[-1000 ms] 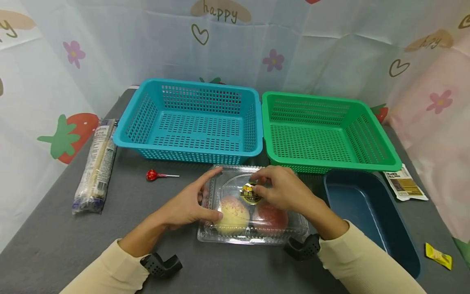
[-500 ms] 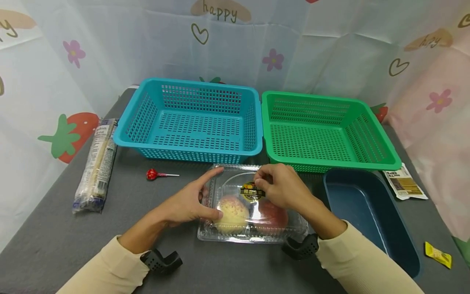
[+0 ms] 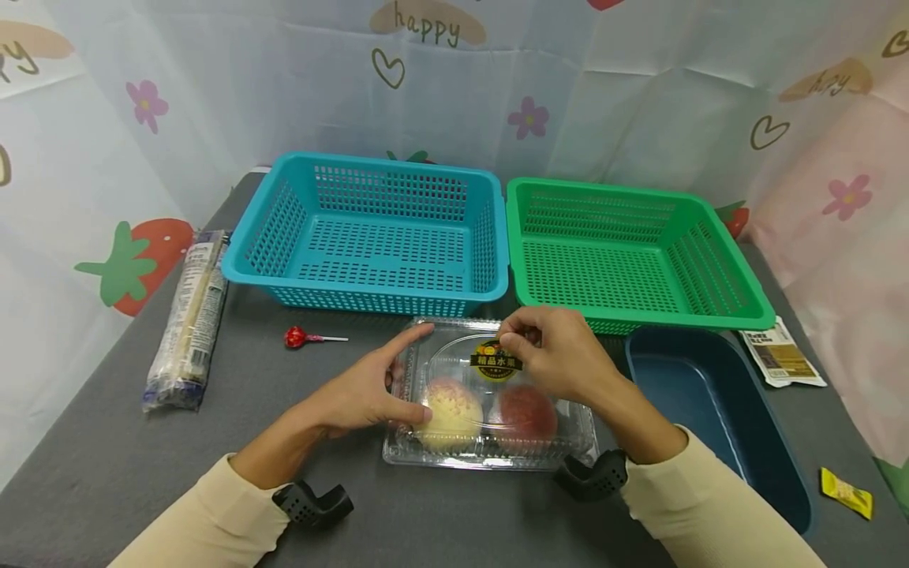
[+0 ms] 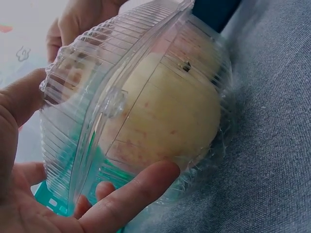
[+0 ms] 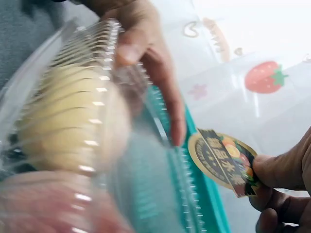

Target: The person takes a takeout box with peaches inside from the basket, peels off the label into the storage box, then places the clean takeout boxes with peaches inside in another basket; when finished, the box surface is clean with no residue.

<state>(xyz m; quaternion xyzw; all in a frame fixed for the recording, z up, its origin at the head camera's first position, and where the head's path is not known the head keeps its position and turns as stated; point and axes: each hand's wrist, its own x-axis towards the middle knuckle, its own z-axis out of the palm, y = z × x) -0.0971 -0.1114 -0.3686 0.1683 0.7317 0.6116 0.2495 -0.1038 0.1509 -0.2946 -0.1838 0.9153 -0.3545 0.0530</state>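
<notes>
A clear plastic fruit box [image 3: 436, 457] holds two peaches: a yellowish peach [image 3: 449, 414] on the left and a red peach [image 3: 525, 418] on the right. Along the box's left side, my left hand [image 3: 365, 394] grips it, thumb on the near part of the lid and fingers spread toward the back. A round black-and-gold sticker [image 5: 221, 162] is pinched at its edge between the thumb and finger of my right hand [image 3: 557, 351]. In the right wrist view the sticker stands off the lid, flat and slightly tilted.
Behind the box stand a blue basket [image 3: 369, 282] and a green basket [image 3: 639, 319]. A dark blue tray [image 3: 710, 418] lies right. Also on the grey table are a lollipop [image 3: 296, 338], a long plastic packet [image 3: 188, 315], a brown-white packet [image 3: 781, 353] and a yellow wrapped candy [image 3: 847, 494].
My right hand has lifted the sticker up and slightly right, away from the lid. The left hand and the fruit box stay in place.
</notes>
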